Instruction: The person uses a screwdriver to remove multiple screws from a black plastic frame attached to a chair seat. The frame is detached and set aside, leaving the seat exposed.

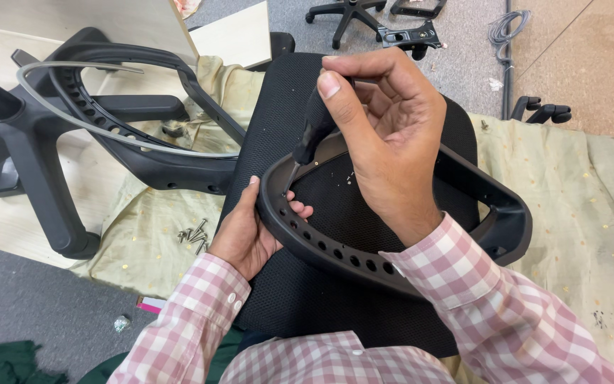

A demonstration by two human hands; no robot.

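A black plastic chair frame (335, 250) with a row of holes along its rim lies on a black mesh seat cushion (300, 291). My left hand (249, 231) grips the frame's left curve, thumb on the outside and fingers inside. Above it my right hand (385, 131) is shut on a black-handled screwdriver (314, 131), held upright with its thin tip at the frame's rim beside my left fingers. Both arms wear pink and white checked sleeves.
A second black chair frame (143, 153) with a grey strip lies to the left on a pale green cloth (577, 206). Loose screws (195, 235) sit on the cloth near my left hand. A chair base (30, 163) stands far left; another base (349, 13) lies on the grey floor.
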